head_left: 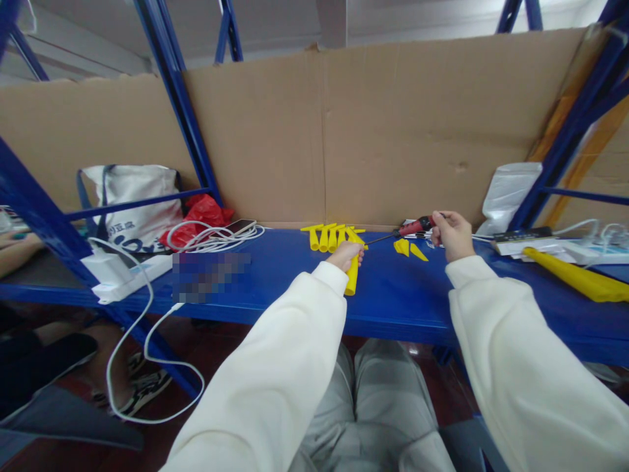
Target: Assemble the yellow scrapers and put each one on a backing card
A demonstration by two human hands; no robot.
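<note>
My left hand (345, 255) is closed around a yellow plastic tube-shaped part (351, 280), whose open lower end points toward me. Held in my right hand (451, 235) is a screwdriver (415, 227) with a red and black handle, pinched near the handle's end. Its thin shaft runs left to the part in my left hand; where the tip meets it is hidden by my fingers. Behind my left hand, several similar yellow parts (323, 240) stand in a row. Small flat yellow pieces (401, 247) lie on the blue shelf (275, 269) between my hands.
White cables (221, 237), a red plastic bag (209, 211) and a cloth bag (140, 196) are at left. A power strip (132, 278) lies near the left post. At right sits a long yellow bag (574, 275). Cardboard (393, 131) walls the back. Another person sits at far left.
</note>
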